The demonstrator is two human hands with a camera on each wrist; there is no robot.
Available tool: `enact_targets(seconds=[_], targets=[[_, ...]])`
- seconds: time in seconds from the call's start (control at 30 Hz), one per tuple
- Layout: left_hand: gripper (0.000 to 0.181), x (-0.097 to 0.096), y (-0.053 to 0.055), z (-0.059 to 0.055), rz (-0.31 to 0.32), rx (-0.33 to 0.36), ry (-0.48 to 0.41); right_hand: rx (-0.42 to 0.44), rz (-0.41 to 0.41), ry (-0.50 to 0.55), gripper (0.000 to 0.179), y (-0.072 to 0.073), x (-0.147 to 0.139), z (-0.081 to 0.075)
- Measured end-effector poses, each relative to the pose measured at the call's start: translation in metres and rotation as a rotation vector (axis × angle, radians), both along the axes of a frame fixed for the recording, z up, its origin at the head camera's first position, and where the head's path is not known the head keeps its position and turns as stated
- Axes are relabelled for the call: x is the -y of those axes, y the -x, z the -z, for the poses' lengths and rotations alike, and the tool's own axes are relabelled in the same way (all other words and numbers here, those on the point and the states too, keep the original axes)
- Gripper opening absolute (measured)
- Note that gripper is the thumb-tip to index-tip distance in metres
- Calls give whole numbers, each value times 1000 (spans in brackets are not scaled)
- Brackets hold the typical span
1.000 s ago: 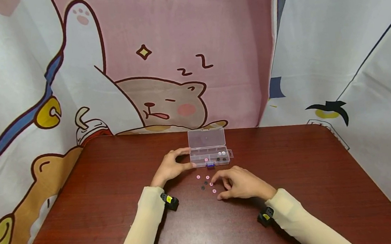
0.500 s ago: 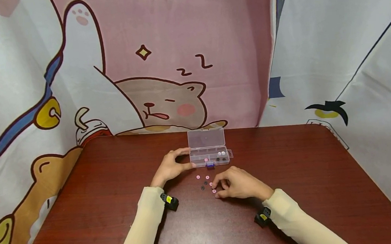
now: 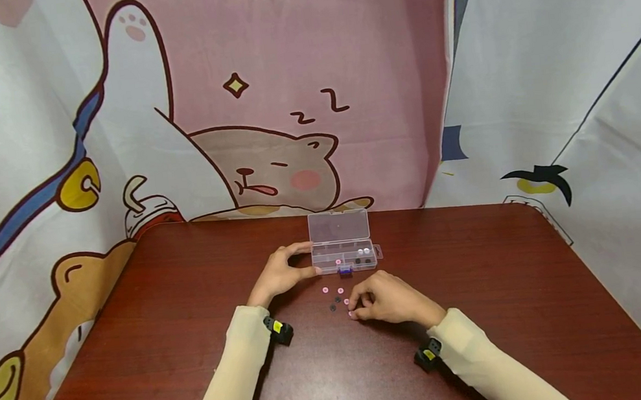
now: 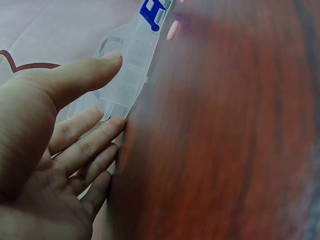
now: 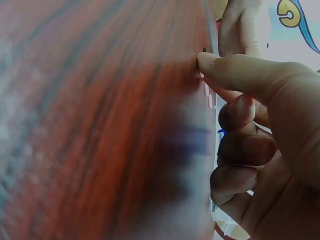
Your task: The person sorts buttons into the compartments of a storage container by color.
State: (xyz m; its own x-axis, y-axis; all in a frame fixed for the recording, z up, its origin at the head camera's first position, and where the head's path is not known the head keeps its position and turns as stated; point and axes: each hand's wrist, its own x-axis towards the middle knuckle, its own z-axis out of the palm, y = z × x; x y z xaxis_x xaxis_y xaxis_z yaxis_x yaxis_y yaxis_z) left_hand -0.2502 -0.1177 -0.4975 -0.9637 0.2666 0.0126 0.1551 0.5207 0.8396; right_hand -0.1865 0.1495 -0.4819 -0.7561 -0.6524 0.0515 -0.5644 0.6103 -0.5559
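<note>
A clear compartment box [image 3: 329, 267] with a blue latch [image 3: 345, 271] stands with its lid raised. My left hand [image 3: 277, 272] holds its left end, thumb at the front corner and index finger at the back; the left wrist view shows the thumb [image 4: 107, 65] over the box wall. In front of the box lie small flat round buttons: pink ones [image 3: 325, 290] and dark ones [image 3: 333, 307]. My right hand [image 3: 392, 298] pinches the nearest pink button [image 3: 351, 314] at the table, between thumb and index finger, the fingertips partly hiding it. Its other fingers [image 5: 245, 147] are curled in.
Inside the box are white buttons [image 3: 364, 251], dark buttons [image 3: 363, 261] and a pink one [image 3: 338, 262]. A brown wooden table [image 3: 326, 369] lies beneath, with a cartoon-printed cloth [image 3: 282, 54] hanging behind it.
My right hand has moved slightly left, and its thumb and index finger have come together at the nearest pink button. The left hand and box stay in place.
</note>
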Motion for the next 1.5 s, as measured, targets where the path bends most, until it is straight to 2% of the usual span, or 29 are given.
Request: enact_targets(seconds=[0.37,0.77,1.27,1.5], targets=[[61,0,-1,1,1,-2,-1,24,11,-30,11,-2,3,-3],[61,0,0,3,-3,5,2,8,2,-19,10,-1,3,-3],[61,1,-3,4,-8,7,-4,-38,33,51,5,9,4,-14],[61,0,1,1,3,-2,2,-59,60,86,3,19,5,-21]])
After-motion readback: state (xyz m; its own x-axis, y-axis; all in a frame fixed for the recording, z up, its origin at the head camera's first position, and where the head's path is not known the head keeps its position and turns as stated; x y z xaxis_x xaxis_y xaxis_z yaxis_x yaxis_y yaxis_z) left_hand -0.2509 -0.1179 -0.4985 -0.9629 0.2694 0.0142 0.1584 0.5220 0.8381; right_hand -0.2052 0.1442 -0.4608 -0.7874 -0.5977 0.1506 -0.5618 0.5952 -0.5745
